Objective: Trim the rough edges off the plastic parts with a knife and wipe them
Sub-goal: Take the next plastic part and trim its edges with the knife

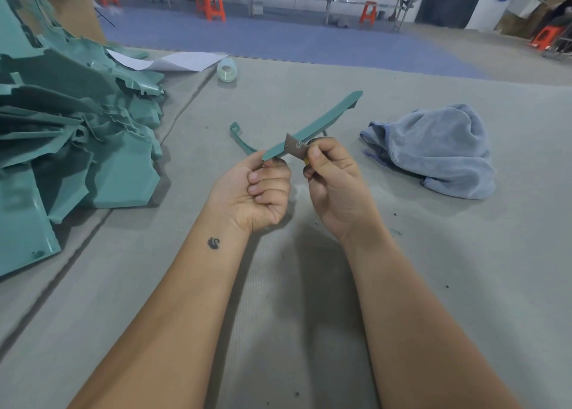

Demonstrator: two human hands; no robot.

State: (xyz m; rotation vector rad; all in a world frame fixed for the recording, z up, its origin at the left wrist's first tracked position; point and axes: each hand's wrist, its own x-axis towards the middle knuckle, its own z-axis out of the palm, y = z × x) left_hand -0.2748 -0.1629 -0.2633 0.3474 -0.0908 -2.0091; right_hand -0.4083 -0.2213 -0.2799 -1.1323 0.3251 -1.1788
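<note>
A long teal plastic strip [325, 120] slants up to the right above the grey table. My left hand [257, 189] pinches its near end with curled fingers. My right hand [332, 181] grips a small knife; its bare metal blade [294, 147] lies against the strip's lower edge close to my left fingertips. A thin curved teal offcut [240, 137] lies on the table just behind my left hand. A crumpled blue-grey cloth [439, 150] sits to the right, apart from both hands.
A big heap of teal plastic parts [71, 124] fills the table's left side. A roll of clear tape [227, 71] and white paper sheets [173, 60] lie at the far edge. Small shavings dot the grey table [309, 285]. Orange stools [213, 4] stand beyond.
</note>
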